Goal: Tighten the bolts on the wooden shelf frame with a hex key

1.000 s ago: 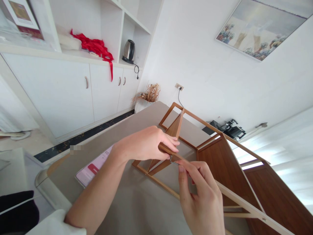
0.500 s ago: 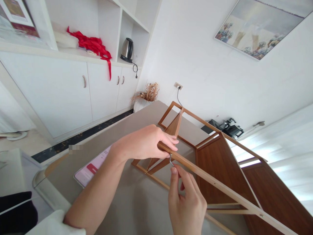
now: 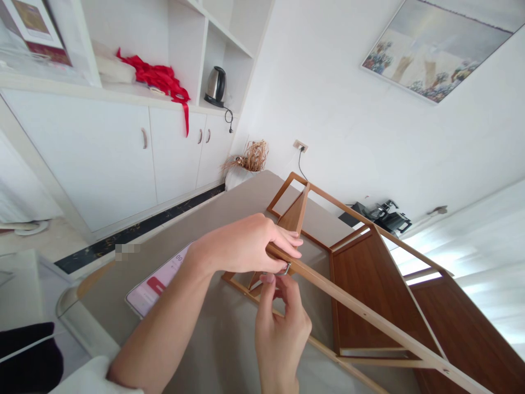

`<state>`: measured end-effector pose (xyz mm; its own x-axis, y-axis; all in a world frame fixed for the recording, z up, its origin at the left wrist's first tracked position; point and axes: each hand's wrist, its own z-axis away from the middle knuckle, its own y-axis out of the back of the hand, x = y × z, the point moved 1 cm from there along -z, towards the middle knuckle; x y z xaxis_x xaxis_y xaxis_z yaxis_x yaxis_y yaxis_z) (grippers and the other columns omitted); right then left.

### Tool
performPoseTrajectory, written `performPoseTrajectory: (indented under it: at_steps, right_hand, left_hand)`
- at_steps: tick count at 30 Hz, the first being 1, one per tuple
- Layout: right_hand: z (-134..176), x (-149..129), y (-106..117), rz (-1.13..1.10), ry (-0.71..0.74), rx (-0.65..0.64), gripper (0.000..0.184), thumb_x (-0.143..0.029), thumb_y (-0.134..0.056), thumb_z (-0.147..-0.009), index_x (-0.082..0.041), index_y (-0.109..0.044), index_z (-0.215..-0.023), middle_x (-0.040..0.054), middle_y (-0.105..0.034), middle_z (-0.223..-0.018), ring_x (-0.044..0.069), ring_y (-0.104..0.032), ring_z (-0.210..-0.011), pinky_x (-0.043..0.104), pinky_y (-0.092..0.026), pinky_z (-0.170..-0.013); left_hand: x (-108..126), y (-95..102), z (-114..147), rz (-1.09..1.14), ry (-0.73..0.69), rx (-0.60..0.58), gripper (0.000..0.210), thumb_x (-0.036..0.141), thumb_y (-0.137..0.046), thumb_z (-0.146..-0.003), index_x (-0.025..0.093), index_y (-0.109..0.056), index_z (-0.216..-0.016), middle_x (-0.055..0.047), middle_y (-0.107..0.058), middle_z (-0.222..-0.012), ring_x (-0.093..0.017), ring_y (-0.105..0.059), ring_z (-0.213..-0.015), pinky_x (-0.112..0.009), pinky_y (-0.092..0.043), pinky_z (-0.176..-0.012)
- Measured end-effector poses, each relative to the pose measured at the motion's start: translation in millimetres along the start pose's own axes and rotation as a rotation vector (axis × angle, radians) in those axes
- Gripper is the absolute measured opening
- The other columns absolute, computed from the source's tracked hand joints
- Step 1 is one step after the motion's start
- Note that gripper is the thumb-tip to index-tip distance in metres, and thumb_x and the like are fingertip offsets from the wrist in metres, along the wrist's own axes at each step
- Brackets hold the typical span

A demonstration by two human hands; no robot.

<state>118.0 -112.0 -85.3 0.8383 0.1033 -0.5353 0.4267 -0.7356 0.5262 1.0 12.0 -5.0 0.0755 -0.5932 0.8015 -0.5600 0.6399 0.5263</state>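
Observation:
A brown wooden shelf frame (image 3: pixel 353 298) lies on its side across the table, its slim rail running from the middle to the lower right. My left hand (image 3: pixel 254 243) is wrapped over the near end of that rail, fingers on top and the thumb side beneath. Just below it, my right hand (image 3: pixel 283 323) pinches a small bent hex key (image 3: pixel 287 269) between thumb and fingertips. The key's tip meets the rail at a hole near my left fingers; most of its long arm is hidden by my fingers.
On the grey table (image 3: pixel 197 323) a phone (image 3: pixel 150 287) lies left of my forearm. A chair (image 3: pixel 76 306) stands at the table's left edge. Behind are white cabinets (image 3: pixel 110 158), a dried plant pot (image 3: pixel 241 172), and a black kettle set (image 3: pixel 389 216) beyond the frame.
My right hand has swung left and the hex key has turned with it, its free arm now pointing toward the left. My left hand keeps its grip on the rail.

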Motion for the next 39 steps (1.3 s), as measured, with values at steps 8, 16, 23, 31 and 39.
performPoseTrajectory:
  at_steps: [8, 16, 23, 31, 39]
  right_hand:
    - [4, -4, -5, -0.186, -0.119, 0.067, 0.018, -0.034, -0.060, -0.098, -0.019, -0.068, -0.096, 0.0034, -0.078, -0.079, 0.015, -0.075, -0.068, 0.019, -0.056, -0.062]
    - [2, -4, -4, -0.022, -0.037, 0.080, 0.021, -0.035, -0.057, -0.101, -0.020, -0.069, -0.093, 0.0005, -0.078, -0.076, 0.013, -0.075, -0.063, 0.017, -0.053, -0.056]
    - [5, 1, -2, 0.201, 0.193, 0.168, 0.012, -0.028, -0.060, -0.100, -0.019, -0.067, -0.096, -0.0009, -0.072, -0.069, 0.012, -0.068, -0.054, 0.021, -0.046, -0.054]
    - [-10, 9, 32, 0.271, 0.406, 0.080, 0.010, -0.019, -0.060, -0.099, -0.015, -0.066, -0.106, 0.0035, -0.067, -0.078, 0.013, -0.063, -0.068, 0.025, -0.049, -0.067]
    - [-28, 22, 54, 0.355, 0.598, -0.081, 0.016, -0.016, -0.062, -0.097, -0.015, -0.065, -0.113, 0.0051, -0.066, -0.087, 0.016, -0.060, -0.077, 0.029, -0.048, -0.076]
  left_hand:
    - [-1, 0.2, -1, 0.003, -0.008, 0.002, 0.042, 0.016, -0.066, -0.083, 0.026, -0.075, -0.123, 0.002, -0.063, -0.141, -0.016, -0.052, -0.140, -0.022, -0.042, -0.117]
    - [-2, 0.6, -1, 0.030, -0.002, 0.008, 0.040, 0.014, -0.067, -0.084, 0.029, -0.076, -0.120, 0.003, -0.063, -0.141, -0.018, -0.054, -0.139, -0.025, -0.044, -0.115]
    - [-3, 1.3, -1, -0.006, -0.028, 0.013, 0.038, 0.016, -0.067, -0.085, 0.028, -0.077, -0.119, 0.002, -0.065, -0.140, -0.017, -0.055, -0.138, -0.023, -0.045, -0.113]
    - [0, 2.3, 0, -0.076, -0.049, 0.060, 0.042, 0.016, -0.068, -0.082, 0.028, -0.075, -0.122, 0.004, -0.065, -0.140, -0.021, -0.064, -0.128, -0.026, -0.046, -0.110]
    - [-1, 1.8, 0, -0.143, -0.002, 0.061, 0.041, 0.027, -0.068, -0.083, 0.030, -0.074, -0.124, 0.004, -0.054, -0.152, -0.023, -0.067, -0.121, -0.027, -0.049, -0.100]
